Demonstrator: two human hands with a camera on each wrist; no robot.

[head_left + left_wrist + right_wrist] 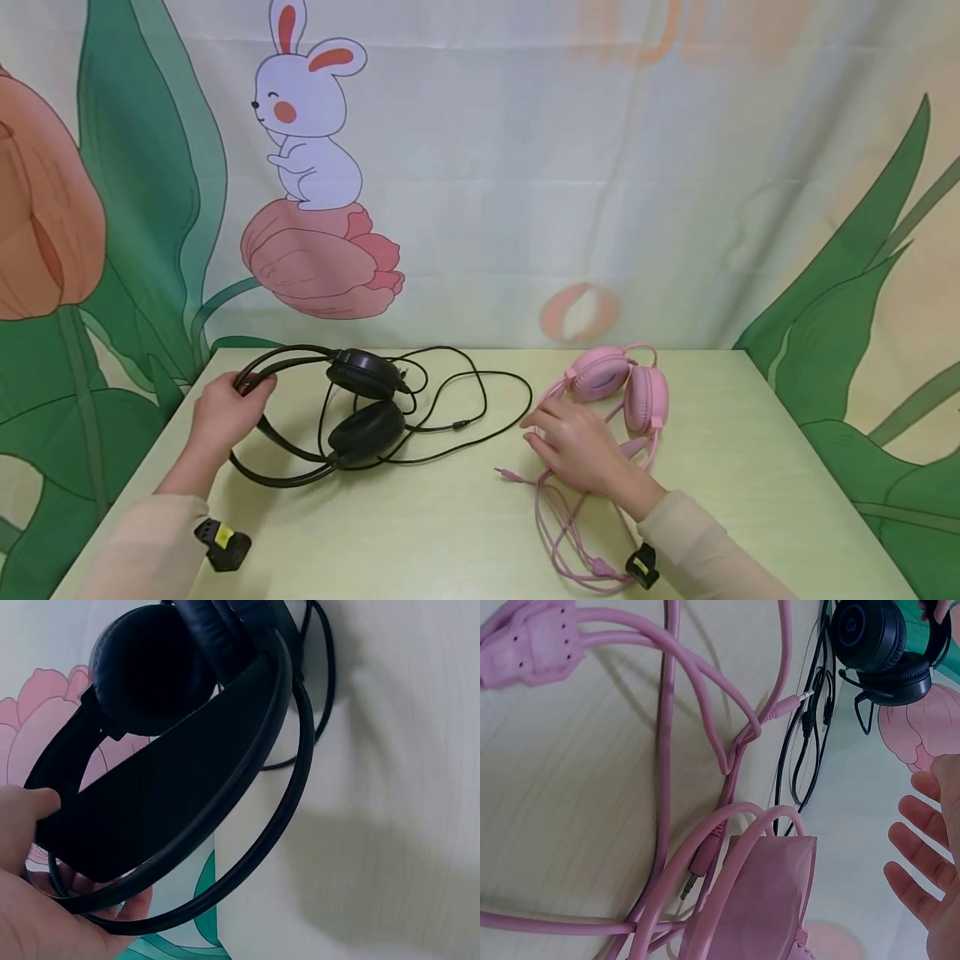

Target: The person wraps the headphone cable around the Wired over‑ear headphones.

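At the left of the head view, my left hand [228, 412] grips the black headphones [367, 433] by the headband. The left wrist view shows the thumb on the wide inner strap [165, 780] and fingers around the thin outer bands. Both black ear cups point right, toward the middle of the table. My right hand [577, 442] is over the pink headphones [648, 396], overlapping their headband in the head view. In the right wrist view its fingers [922, 862] are spread and loosely bent, holding nothing, beside the pink headband strap [761, 900].
The black cable [517, 379] loops across the middle of the pale table [375, 542]. A pink cable [558, 550] lies coiled near the front, its plug [512, 476] pointing left. Behind the table hangs a printed curtain [480, 167] with a rabbit and tulips.
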